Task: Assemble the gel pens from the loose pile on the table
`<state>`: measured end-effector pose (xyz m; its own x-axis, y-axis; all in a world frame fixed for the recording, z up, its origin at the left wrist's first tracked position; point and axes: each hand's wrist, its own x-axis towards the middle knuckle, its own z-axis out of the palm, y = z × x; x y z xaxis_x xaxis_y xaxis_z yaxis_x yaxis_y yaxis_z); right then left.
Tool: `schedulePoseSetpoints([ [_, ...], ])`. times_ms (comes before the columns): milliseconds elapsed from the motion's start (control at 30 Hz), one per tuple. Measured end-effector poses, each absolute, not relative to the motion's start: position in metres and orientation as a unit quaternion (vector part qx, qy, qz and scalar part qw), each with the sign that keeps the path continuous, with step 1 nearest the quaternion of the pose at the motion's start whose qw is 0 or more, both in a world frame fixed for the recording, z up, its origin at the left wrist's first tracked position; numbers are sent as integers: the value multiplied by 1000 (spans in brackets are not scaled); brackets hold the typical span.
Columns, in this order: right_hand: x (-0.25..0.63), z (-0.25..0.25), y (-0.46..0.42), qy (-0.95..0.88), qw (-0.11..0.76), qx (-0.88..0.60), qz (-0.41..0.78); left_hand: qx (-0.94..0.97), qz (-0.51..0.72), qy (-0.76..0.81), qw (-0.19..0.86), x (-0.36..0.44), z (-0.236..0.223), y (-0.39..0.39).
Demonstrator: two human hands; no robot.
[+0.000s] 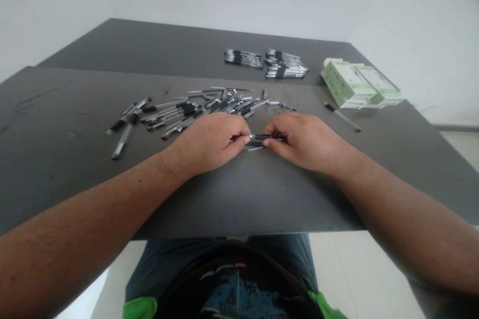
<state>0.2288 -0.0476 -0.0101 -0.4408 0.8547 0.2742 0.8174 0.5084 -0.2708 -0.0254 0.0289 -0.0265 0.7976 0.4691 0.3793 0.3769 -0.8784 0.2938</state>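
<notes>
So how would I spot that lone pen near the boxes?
On the dark table, find the green-and-white boxes at the right. On their near side lies a clear, black-gripped pen. Unlike the pile of pens to its left, it lies alone.

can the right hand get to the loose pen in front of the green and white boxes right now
Probably yes: the loose pen lies just beyond the right hand, with nothing visible standing between them. The right hand is pinching a held pen, though, so it would likely need to let go first.
</notes>
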Motion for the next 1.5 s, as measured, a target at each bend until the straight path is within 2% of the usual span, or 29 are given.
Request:
schedulePoseSetpoints([
  [133,227,-8,-48,-854,155,-493,54,942,215,235,103,-25,-25,28],
  [333,228,-8,-48,-844,194,-497,61,943,208,235,107,-26,-24,28],
  [533,227,-8,-48,-854,158,-492,53,944,217,229,100,-26,-25,28],
  [733,227,-9,-49,-843,186,-500,62,943,215,231,101,-25,-24,27],
  [933,226,-7,-49,-851,153,-500,55,945,207,230,101,-25,-23,27],
  [1100,227,-8,-49,-846,181,-499,50,943,216,232,100,-25,-24,27],
  [1333,226,-6,-50,-855,148,-495,53,948,204,227,93,-26,-21,26],
  [1500,228,-6,-50,-848,174,-499,38,942,219,237,92,-25,-24,28],
])
